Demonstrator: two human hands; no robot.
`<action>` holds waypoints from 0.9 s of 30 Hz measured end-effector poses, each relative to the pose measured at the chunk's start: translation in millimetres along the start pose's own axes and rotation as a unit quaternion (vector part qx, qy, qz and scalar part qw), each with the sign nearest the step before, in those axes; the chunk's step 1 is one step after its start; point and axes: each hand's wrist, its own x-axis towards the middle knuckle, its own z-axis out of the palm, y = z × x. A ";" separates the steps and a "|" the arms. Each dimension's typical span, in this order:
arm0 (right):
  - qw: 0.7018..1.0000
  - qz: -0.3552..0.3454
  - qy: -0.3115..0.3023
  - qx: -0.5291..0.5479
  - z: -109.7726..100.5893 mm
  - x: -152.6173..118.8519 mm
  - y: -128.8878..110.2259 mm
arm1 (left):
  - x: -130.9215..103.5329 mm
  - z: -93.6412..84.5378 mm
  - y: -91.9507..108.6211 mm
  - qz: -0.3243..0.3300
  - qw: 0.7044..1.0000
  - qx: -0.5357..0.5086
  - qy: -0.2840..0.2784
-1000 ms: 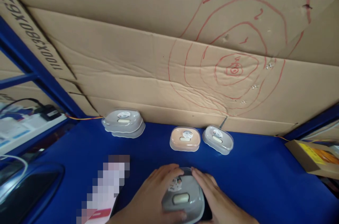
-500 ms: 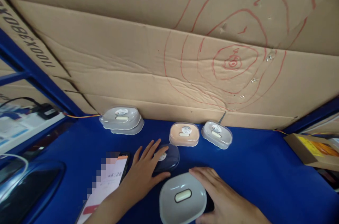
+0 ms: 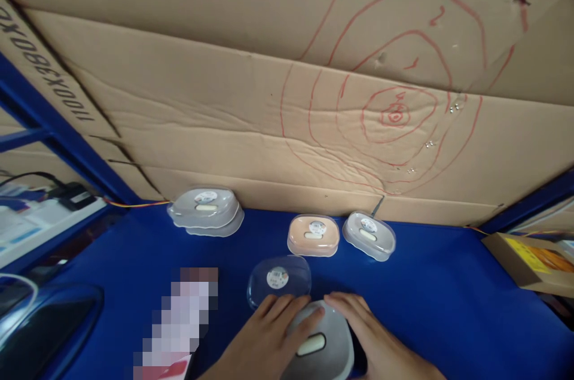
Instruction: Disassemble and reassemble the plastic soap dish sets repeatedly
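Both hands on the grey box [image 3: 334,332], low centre of the blue table [image 3: 430,284]. Left hand [image 3: 273,329]: fingers spread over its near-left top; right hand [image 3: 370,338] curved along its right side. Whether either grips firmly, cannot tell. Clear lid [image 3: 278,279], round sticker on it, lies just beyond left fingertips. Peach box [image 3: 313,236] farther back.

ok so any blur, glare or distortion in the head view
Head view: wide-angle stretch seems to skew the cardboard near the edges; coarse blocks mask the phone-like slab; small glints sit on the clear lid, whose sticker is too soft to read; the gray dish has a mild sheen.
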 end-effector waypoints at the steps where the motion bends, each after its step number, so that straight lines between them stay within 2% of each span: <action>1: 1.000 0.009 -0.003 0.012 1.4 -1.9 1.8 | 0.7 -0.5 0.4 0.001 1.000 -0.014 0.008; 7: 0.993 0.064 0.032 0.089 3.4 -11.8 11.4 | 5.5 -7.6 11.3 -0.085 0.981 -0.171 0.030; 11: 0.993 0.056 0.042 0.098 0.7 -10.5 9.8 | 3.7 -8.3 17.3 -0.106 0.968 -0.226 0.038; 17: 0.992 0.046 0.013 0.120 -11.6 -13.2 12.7 | -3.0 -18.7 20.2 -0.133 0.943 -0.281 0.122; 19: 0.994 0.036 -0.008 0.102 -26.7 -19.0 16.2 | -2.0 -24.8 17.7 -0.129 0.952 -0.257 0.108; 23: 0.996 0.060 -0.020 0.055 -64.4 -36.4 28.3 | 2.5 -34.9 11.5 -0.090 0.986 -0.132 0.046; 27: 0.994 0.097 0.052 -0.004 -82.1 -52.0 44.6 | 1.5 -37.7 10.2 -0.064 0.996 -0.049 -0.031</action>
